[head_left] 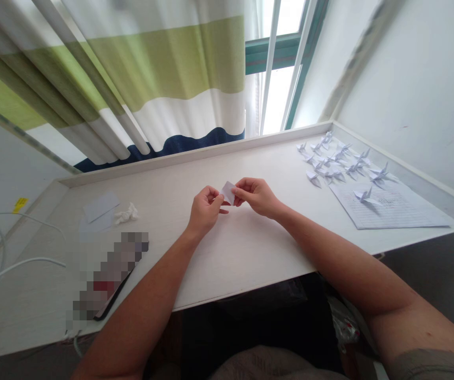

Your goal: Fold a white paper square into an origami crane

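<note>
Left hand [206, 208] and right hand [256, 195], center frame, both pinching small white paper [227, 191]; grip hides its side edges, folds too small to make out. Paper birds [355, 168], right side, overlap, count unclear. One sits on lined sheet [412, 215], partly covering it; writing illegible. Dark-edged object [112, 277], lower left, pixelated, can't identify. Curtain [163, 68] cut off at top.

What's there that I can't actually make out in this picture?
All in the head view:
Small white paper: corners partly hidden by the left hand and right hand.
Lined sheet: writing too small, partly covered by a paper crane.
Long object: pixelated.
Curtain: cut off by the top edge.
</note>
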Motion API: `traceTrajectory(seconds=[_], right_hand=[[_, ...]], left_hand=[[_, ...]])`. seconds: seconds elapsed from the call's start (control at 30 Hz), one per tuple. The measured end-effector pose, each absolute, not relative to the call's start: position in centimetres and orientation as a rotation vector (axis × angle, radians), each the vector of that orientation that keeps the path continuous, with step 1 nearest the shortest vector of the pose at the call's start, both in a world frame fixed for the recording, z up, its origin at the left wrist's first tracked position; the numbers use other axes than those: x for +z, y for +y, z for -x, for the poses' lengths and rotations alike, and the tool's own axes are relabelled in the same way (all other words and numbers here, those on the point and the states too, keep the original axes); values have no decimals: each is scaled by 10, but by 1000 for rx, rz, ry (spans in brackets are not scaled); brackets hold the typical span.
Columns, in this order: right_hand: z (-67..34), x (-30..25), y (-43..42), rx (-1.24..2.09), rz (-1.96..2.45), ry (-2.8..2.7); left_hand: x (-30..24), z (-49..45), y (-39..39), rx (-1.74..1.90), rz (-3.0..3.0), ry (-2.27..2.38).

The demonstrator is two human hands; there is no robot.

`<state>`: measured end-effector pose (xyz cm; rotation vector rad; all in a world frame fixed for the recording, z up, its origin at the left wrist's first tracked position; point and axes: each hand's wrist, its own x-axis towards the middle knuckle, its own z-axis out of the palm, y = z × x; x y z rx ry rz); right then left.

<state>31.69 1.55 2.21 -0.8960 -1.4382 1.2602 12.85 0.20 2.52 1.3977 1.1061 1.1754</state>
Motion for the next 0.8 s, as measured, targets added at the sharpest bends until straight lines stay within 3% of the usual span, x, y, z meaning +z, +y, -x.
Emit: traceTrajectory(seconds=[0.8], right_hand=[[-316,26,12,1356,758,-1400]], left_hand=[[23,-126,8,1332,-1483,881]])
